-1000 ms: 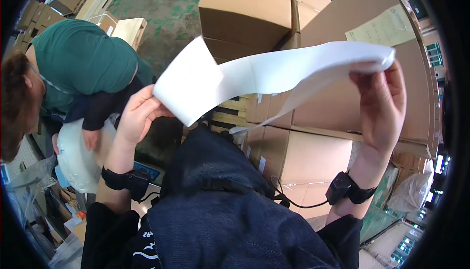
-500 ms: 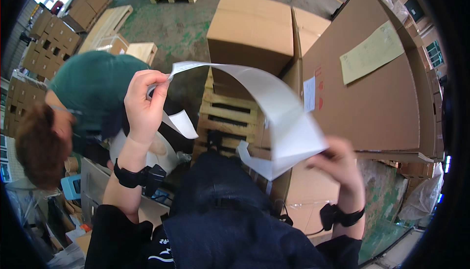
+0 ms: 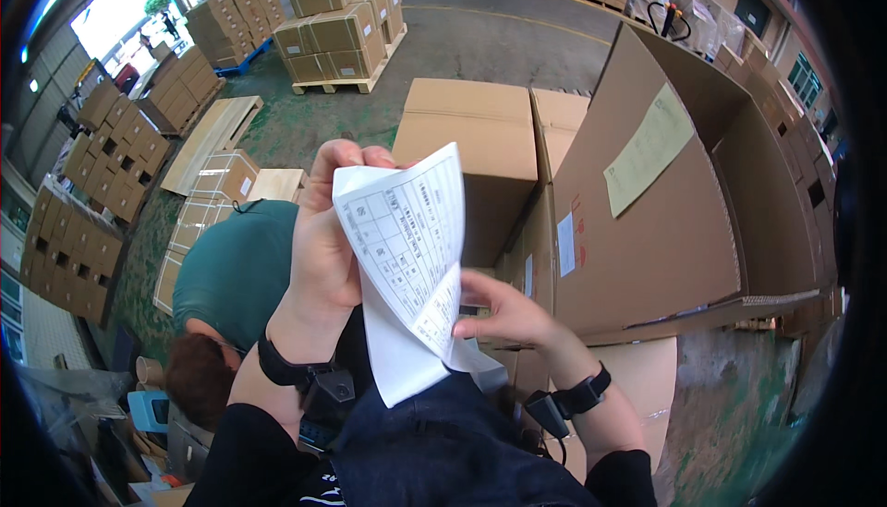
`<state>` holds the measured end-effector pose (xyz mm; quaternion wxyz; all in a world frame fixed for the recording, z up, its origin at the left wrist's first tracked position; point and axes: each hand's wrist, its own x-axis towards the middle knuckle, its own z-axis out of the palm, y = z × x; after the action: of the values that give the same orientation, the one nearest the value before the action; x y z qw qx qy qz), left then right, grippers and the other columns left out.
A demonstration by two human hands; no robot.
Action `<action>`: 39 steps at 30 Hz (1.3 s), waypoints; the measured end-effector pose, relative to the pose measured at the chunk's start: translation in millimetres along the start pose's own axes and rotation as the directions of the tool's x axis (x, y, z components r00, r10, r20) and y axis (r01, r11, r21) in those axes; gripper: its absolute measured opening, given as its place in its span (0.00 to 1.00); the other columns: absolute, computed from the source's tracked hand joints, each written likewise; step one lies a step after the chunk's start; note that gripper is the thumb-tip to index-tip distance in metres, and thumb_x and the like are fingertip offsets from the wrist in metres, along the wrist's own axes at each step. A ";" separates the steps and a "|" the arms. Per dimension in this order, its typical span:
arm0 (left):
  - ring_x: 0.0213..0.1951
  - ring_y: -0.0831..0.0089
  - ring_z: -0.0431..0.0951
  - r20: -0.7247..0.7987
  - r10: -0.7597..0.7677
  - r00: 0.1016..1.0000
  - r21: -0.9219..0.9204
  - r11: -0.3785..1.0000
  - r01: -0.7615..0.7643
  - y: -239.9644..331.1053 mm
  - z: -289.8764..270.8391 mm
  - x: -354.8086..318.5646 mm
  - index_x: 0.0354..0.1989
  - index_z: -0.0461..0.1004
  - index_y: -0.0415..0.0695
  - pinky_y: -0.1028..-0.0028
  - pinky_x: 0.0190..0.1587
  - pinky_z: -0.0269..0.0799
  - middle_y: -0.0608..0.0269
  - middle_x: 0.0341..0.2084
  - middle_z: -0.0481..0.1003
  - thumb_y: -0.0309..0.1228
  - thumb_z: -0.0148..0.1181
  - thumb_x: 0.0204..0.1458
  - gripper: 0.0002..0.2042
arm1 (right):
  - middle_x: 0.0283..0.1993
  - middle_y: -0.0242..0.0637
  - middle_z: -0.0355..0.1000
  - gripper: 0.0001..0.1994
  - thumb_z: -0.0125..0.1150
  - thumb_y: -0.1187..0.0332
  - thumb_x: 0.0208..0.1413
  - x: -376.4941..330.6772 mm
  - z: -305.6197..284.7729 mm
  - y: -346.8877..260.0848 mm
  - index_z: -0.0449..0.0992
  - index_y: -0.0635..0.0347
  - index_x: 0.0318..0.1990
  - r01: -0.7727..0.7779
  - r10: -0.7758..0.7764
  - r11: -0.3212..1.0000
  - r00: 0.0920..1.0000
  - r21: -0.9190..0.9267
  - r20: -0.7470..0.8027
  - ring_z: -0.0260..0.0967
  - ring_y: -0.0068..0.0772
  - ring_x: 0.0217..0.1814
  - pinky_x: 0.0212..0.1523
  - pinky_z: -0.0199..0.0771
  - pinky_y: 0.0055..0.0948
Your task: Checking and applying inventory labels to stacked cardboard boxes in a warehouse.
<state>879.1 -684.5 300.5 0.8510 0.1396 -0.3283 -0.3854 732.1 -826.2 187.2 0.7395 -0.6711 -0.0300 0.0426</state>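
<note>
A folded strip of white printed label sheets [image 3: 402,239] is held up in front of my chest, its face covered by a table and lines of print. My left hand [image 3: 328,239] is closed on the upper left of the strip, with the fingertips partly behind the paper. Lower down, my right hand [image 3: 506,311] pinches the strip's right edge, its fingers partly hidden by the sheet. White paper also hangs below the printed face, close to my dark apron [image 3: 425,452].
A large open carton [image 3: 665,239] stands at right, bearing a yellowish sheet [image 3: 650,151] and a white label [image 3: 566,244]. A closed carton [image 3: 471,128] sits ahead. A person in a green shirt [image 3: 236,262] bends down at left. Boxes on a pallet [image 3: 337,36] stand farther off.
The strip was stretched in a wide arc between my hands; now it is folded together. My right hand moved left toward my left hand. The view tilted up and the person bent lower.
</note>
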 end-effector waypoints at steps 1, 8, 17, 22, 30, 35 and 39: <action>0.45 0.62 0.72 0.006 0.014 1.000 -0.005 1.000 -0.014 1.0 -0.8 5.5 0.35 0.66 0.46 0.65 0.47 0.71 0.62 0.35 0.68 0.18 0.54 0.46 0.10 | 0.56 0.37 0.62 0.32 0.66 0.68 0.43 -0.1 -2.3 6.7 0.59 0.62 0.57 -0.064 0.062 0.997 0.997 0.038 0.055 0.56 0.28 0.58 0.57 0.55 0.31; 0.48 0.72 0.66 -0.164 0.247 0.955 0.504 0.853 -0.134 8.1 -21.9 20.1 0.51 0.58 0.45 0.70 0.50 0.62 0.62 0.45 0.66 0.32 0.55 0.51 0.20 | 0.38 0.32 0.72 0.14 0.63 0.70 0.47 -24.5 -14.8 -46.0 0.73 0.63 0.42 -0.034 0.000 0.987 0.976 -0.156 -0.218 0.67 0.20 0.40 0.41 0.68 0.23; 0.48 0.76 0.65 -0.253 -0.456 0.853 0.755 0.459 0.469 -66.9 -20.8 -58.9 0.54 0.61 0.41 0.73 0.51 0.61 0.63 0.46 0.69 0.36 0.51 0.53 0.21 | 0.30 0.29 0.70 0.10 0.57 0.72 0.49 49.3 17.9 -229.8 0.72 0.67 0.38 0.473 -0.657 0.737 0.667 -0.483 -0.350 0.62 0.13 0.30 0.31 0.62 0.15; 0.46 0.64 0.71 -0.041 -0.355 0.934 0.268 0.896 0.353 -4.5 2.5 -19.2 0.53 0.61 0.40 0.66 0.49 0.67 0.54 0.43 0.70 0.33 0.49 0.55 0.18 | 0.52 0.42 0.62 0.41 0.62 0.47 0.42 35.9 -1.6 -146.2 0.53 0.65 0.58 0.537 -0.505 0.843 0.814 0.038 -0.285 0.63 0.33 0.50 0.46 0.66 0.32; 0.49 0.61 0.69 -0.069 -0.302 0.951 -0.124 0.948 0.292 30.3 -5.2 28.4 0.54 0.58 0.37 0.61 0.51 0.65 0.54 0.47 0.68 0.44 0.42 0.56 0.24 | 0.43 0.34 0.70 0.21 0.64 0.67 0.45 -18.0 -5.2 -13.0 0.69 0.65 0.47 -0.312 0.314 0.944 0.950 -0.107 -0.003 0.66 0.24 0.44 0.49 0.64 0.26; 0.51 0.78 0.63 0.025 -0.660 0.751 0.426 0.686 0.590 -65.3 -50.9 -20.8 0.59 0.54 0.47 0.73 0.50 0.60 0.68 0.52 0.62 0.60 0.47 0.47 0.36 | 0.36 0.34 0.72 0.11 0.56 0.74 0.49 6.4 -23.4 -96.8 0.70 0.63 0.42 0.225 -0.118 0.963 0.844 0.146 -0.522 0.71 0.27 0.33 0.38 0.72 0.29; 0.30 0.82 0.71 -0.211 -0.494 0.843 0.744 0.478 0.467 -65.2 -42.3 -54.4 0.31 0.74 0.41 0.78 0.34 0.67 0.70 0.25 0.74 0.31 0.60 0.45 0.07 | 0.42 0.37 0.70 0.22 0.57 0.61 0.50 41.1 -38.9 -111.4 0.64 0.64 0.50 0.293 -0.043 0.820 0.888 0.491 -0.457 0.69 0.31 0.42 0.43 0.70 0.32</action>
<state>844.0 -687.8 212.5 0.5586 0.5696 -0.4217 -0.4309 779.5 -871.1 293.7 0.8889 -0.4187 0.0850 -0.1653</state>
